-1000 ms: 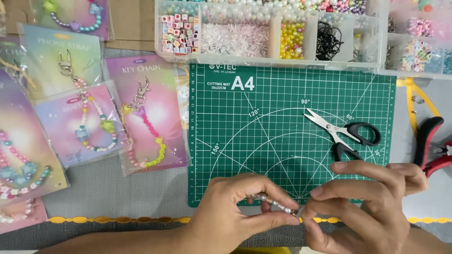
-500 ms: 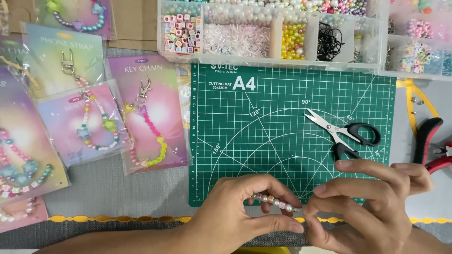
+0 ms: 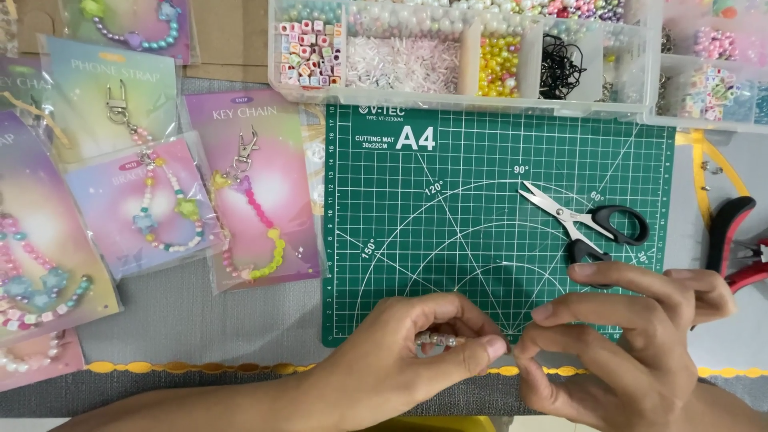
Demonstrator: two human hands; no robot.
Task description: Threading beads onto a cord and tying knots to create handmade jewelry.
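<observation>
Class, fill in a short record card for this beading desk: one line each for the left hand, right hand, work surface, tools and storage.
Left hand: left hand pinches a short string of small beads between thumb and fingers.
Right hand: right hand meets it with fingertips at the string's end.
Work surface: green cutting mat on a grey cloth.
Tools: black-handled scissors on the mat; red-handled pliers beside it.
Storage: clear bead organiser above the mat.
Nearby: packaged beaded charms to the left.
</observation>
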